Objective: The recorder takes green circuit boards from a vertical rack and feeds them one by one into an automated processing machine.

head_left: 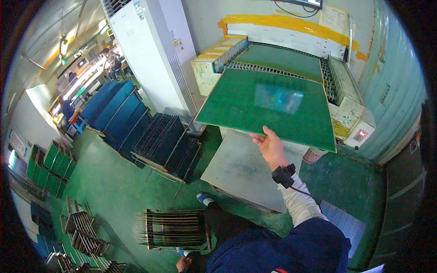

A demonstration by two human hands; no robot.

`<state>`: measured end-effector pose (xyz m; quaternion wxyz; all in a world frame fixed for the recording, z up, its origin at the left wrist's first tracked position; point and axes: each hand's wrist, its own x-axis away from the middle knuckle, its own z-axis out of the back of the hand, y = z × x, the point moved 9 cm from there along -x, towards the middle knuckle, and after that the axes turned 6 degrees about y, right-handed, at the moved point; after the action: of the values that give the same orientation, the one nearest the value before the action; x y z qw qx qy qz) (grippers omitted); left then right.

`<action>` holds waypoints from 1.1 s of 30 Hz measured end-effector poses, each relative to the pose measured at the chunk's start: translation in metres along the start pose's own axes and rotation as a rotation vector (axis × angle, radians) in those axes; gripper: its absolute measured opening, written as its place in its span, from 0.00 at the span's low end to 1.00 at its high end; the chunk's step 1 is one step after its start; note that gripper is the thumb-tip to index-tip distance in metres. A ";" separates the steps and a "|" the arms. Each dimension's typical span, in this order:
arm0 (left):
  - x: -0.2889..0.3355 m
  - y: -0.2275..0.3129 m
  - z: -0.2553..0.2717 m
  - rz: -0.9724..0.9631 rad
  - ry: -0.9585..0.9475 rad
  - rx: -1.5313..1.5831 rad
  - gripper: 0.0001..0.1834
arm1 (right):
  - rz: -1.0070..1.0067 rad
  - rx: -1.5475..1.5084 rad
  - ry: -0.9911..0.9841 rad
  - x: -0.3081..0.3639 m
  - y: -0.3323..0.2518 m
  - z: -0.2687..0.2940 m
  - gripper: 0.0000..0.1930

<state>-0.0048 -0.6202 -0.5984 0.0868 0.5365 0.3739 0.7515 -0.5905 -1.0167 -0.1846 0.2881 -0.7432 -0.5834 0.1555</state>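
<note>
My right hand (270,146) pinches the near edge of a large flat green circuit board panel (236,102), thumb on top and fingers underneath. A bright reflection lies on the panel's glossy face. It is held above a grey-white tabletop (246,166), its far edge by the roller conveyor of a machine (353,91). A second green panel (282,60) lies flat on those rollers. At the lower edge my left hand (184,264) hangs low beside a slotted rack (175,230); its fingers are too small and partly hidden to read. A black band circles my right wrist.
Racks of dark blue panels (116,109) stand on the green floor, with another dark rack (166,141) beside them. A tall white cabinet unit (145,50) rises behind. Several wire racks (82,227) sit at lower left. A bucket (313,155) stands under the machine.
</note>
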 end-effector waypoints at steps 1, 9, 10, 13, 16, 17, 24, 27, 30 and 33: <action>-0.001 -0.004 -0.001 0.062 0.005 0.068 0.12 | 0.007 -0.006 0.016 -0.002 -0.002 0.003 0.10; 0.004 0.029 -0.007 -0.419 -0.032 -0.580 0.19 | 0.046 -0.027 -0.011 -0.009 -0.011 0.002 0.12; 0.004 0.029 -0.006 -0.389 -0.033 -0.598 0.19 | 0.041 -0.029 -0.010 -0.008 -0.011 0.001 0.12; 0.007 0.030 -0.007 -0.384 -0.031 -0.591 0.19 | 0.040 -0.033 -0.010 -0.008 -0.013 -0.004 0.11; 0.008 0.032 -0.008 -0.421 -0.026 -0.551 0.18 | 0.079 -0.029 -0.011 -0.019 -0.017 -0.003 0.11; 0.008 0.033 -0.008 -0.433 -0.023 -0.538 0.18 | 0.093 -0.024 -0.013 -0.024 -0.019 0.000 0.11; 0.008 0.024 -0.008 -0.317 -0.012 -0.245 0.17 | 0.153 -0.076 -0.109 -0.034 -0.057 -0.014 0.09; 0.002 0.008 -0.004 -0.138 0.022 -0.107 0.18 | 0.158 -0.092 -0.113 -0.041 -0.072 -0.019 0.09; 0.013 0.039 -0.016 -0.371 0.008 -0.552 0.19 | 0.160 -0.099 -0.080 -0.054 -0.086 -0.004 0.10; 0.004 0.029 -0.005 -0.426 0.061 -0.594 0.21 | 0.081 -0.082 -0.056 -0.061 -0.075 -0.004 0.10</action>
<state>-0.0032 -0.6409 -0.5768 0.3822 0.3752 0.2453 0.8081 -0.6634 -1.0646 -0.1421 0.2345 -0.7729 -0.5664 0.1639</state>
